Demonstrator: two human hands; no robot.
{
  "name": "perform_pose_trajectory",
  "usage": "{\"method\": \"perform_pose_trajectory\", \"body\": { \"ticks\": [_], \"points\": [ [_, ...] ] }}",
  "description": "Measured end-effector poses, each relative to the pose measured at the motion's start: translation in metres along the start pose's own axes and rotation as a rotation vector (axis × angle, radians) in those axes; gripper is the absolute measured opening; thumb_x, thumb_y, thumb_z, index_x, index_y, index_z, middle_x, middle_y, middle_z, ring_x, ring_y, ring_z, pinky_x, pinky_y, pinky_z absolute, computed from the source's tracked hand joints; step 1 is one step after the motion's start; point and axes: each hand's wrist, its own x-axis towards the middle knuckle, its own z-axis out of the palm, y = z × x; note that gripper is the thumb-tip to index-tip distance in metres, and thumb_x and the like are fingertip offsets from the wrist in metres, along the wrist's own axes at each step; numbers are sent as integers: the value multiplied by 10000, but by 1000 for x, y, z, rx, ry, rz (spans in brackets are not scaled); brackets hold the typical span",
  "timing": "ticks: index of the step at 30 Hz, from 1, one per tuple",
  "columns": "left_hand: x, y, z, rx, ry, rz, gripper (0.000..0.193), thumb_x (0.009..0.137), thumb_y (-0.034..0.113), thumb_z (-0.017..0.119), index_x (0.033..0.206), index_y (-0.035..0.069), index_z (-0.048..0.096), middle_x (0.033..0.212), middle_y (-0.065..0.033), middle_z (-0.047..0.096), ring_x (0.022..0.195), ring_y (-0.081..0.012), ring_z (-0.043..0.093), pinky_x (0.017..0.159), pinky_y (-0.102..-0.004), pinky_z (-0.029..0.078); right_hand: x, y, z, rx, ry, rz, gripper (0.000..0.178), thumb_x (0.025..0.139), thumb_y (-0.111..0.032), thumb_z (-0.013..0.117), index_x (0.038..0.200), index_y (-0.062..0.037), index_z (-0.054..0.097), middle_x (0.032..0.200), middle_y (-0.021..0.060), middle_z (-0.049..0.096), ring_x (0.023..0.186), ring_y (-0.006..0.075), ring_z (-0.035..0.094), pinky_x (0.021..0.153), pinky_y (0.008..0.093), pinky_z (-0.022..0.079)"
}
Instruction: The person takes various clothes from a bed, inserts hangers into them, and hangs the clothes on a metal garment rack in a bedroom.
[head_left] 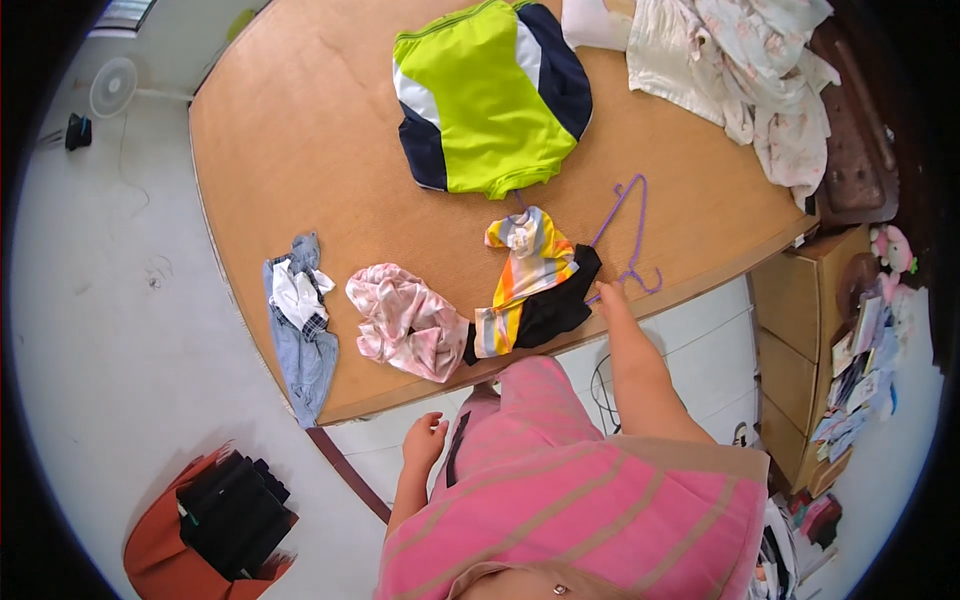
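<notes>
My right hand (pixel 610 297) reaches to the near edge of the mat, its fingers pinched on the end of a purple clothes hanger (pixel 640 225). Left of it lie black trousers or shorts (pixel 555 312) beside a small yellow, orange and grey striped shirt (pixel 535 262). My left hand (pixel 427 440) hangs beside my body below the edge, fingers loosely curled and holding nothing. Closest to it on the mat is a crumpled pink and white garment (pixel 405 320). Pale blue jeans (pixel 305 360) with a white cloth (pixel 298 295) on top lie at the left edge.
A lime, navy and white jacket (pixel 485 100) lies at the far middle. Pale floral bedding (pixel 740 70) is heaped at the far right. A wooden cabinet (pixel 795 340) stands at the right. An orange chair (pixel 165 530) with dark clothes is at lower left, a fan (pixel 114 88) at upper left.
</notes>
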Motion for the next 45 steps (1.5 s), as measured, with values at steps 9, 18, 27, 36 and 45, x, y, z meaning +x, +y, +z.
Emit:
{"method": "perform_pose_trajectory", "body": {
  "ticks": [9,18,27,36,45],
  "points": [
    [20,25,-9,33,-55,81,317,833,284,559,1081,90,596,997,-126,627,866,-277,611,764,-376,468,-55,-73,39,698,-261,204,246,853,-363,600,946,-168,481,569,-35,370,471,110,376,459,294,386],
    [48,7,-6,19,-51,256,342,831,289,568,1116,101,568,979,-133,621,846,-291,609,763,-400,469,-241,-130,102,734,-904,367,523,898,-579,339,1104,-143,542,505,-76,202,370,42,170,352,209,152],
    [101,-36,-18,-49,25,432,332,818,269,580,1101,95,584,1029,-174,591,919,-344,583,810,-416,458,-355,-147,65,56,-1026,-457,285,925,-231,481,1142,-54,533,597,-71,393,482,32,351,430,185,276],
    [177,-157,-35,-147,66,320,346,786,298,579,1020,50,636,992,-190,608,885,-315,603,807,-406,468,-419,-169,70,358,-331,-801,328,949,-339,433,1026,-45,555,560,-88,246,444,7,220,394,176,147],
    [313,-297,-113,-363,485,-171,359,684,271,651,1024,157,653,1365,-187,329,1222,-367,340,996,-427,334,-498,-114,125,80,-228,-795,363,967,-326,402,868,-32,591,522,-75,273,421,28,203,392,220,142]
  ]
}}
